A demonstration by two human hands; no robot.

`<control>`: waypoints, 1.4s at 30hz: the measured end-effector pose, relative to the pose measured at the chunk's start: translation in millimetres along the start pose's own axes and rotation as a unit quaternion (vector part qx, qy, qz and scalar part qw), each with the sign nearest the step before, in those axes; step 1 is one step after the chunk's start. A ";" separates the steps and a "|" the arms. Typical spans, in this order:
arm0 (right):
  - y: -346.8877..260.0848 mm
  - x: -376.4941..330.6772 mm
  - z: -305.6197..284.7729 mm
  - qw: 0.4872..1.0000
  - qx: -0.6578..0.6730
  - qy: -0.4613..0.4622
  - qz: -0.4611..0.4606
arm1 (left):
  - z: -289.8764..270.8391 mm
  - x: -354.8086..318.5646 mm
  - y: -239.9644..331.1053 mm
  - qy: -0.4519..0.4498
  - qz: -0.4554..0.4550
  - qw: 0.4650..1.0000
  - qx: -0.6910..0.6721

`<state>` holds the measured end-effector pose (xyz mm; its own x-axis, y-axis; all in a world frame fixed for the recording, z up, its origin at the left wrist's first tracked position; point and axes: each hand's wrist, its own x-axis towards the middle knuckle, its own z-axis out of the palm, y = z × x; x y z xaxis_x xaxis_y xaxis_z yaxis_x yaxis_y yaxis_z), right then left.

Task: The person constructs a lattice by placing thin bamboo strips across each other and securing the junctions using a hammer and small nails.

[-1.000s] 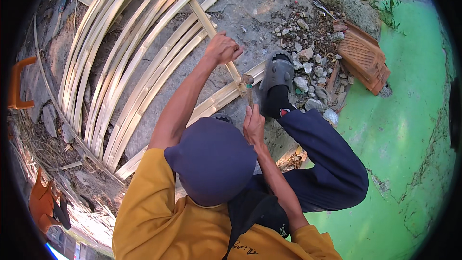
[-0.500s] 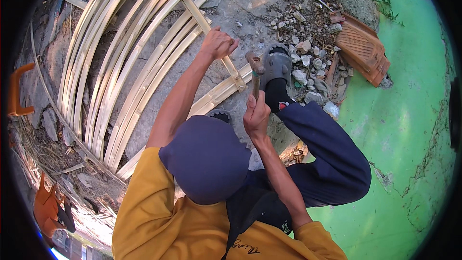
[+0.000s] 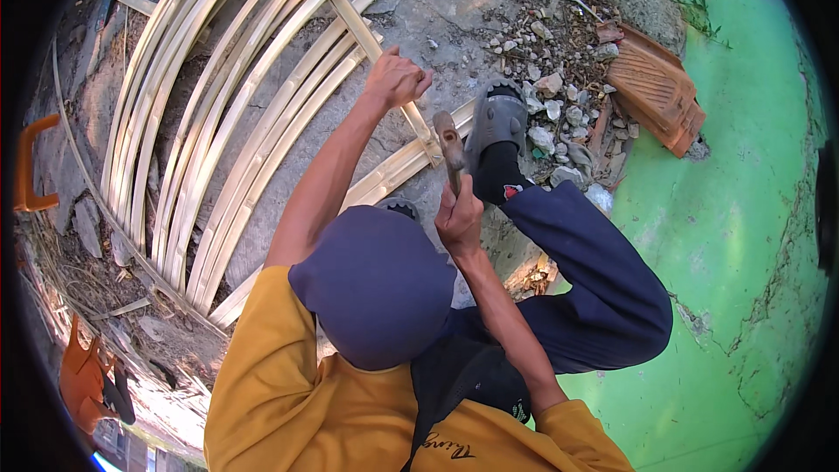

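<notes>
My right hand (image 3: 459,214) is wrapped round the handle of a hammer (image 3: 449,142). The hammer's head is raised, just right of the lower end of a pale crosspiece (image 3: 351,17) that looks like split bamboo. Closed over that crosspiece is my left hand (image 3: 398,80), the strip running out above and below it; whether the fingers also pinch something small cannot be made out. Long, curved bamboo strips (image 3: 253,144) lie side by side to the left, some passing under the crosspiece. Another pair of strips (image 3: 393,170) runs beneath its lower end, near my shoe.
My grey shoe (image 3: 498,118) rests right of the hammer, beside broken stones (image 3: 546,114). An orange ridged clay tile (image 3: 655,92) lies on the edge of the green floor (image 3: 717,236). Orange objects (image 3: 35,166) stand at the far left. A dark cap (image 3: 376,288) hides part of the ground.
The hammer's head has swung a little left and tipped toward the crosspiece's lower end. My right hand has shifted slightly left with it, while my left hand has stayed in place.
</notes>
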<state>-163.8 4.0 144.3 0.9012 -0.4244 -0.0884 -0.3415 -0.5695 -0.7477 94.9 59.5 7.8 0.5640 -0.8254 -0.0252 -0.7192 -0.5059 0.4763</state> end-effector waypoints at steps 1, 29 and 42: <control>14.4 -8.9 5.3 1.000 -0.004 0.008 0.011 | 1.5 1.5 4.1 0.002 0.002 1.000 -0.007; 45.2 -16.1 10.7 0.983 -0.095 -0.082 0.130 | 9.4 9.7 12.4 0.002 0.006 1.000 0.014; 52.8 -3.2 16.0 0.975 -0.113 -0.125 0.147 | 14.2 5.8 7.7 0.036 0.004 0.999 -0.003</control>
<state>-180.4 -13.4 94.6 0.7834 -0.4233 -0.4551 -0.6186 -0.6018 -0.5051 86.8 47.3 -1.2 0.5856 -0.8095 0.0416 -0.7215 -0.4972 0.4819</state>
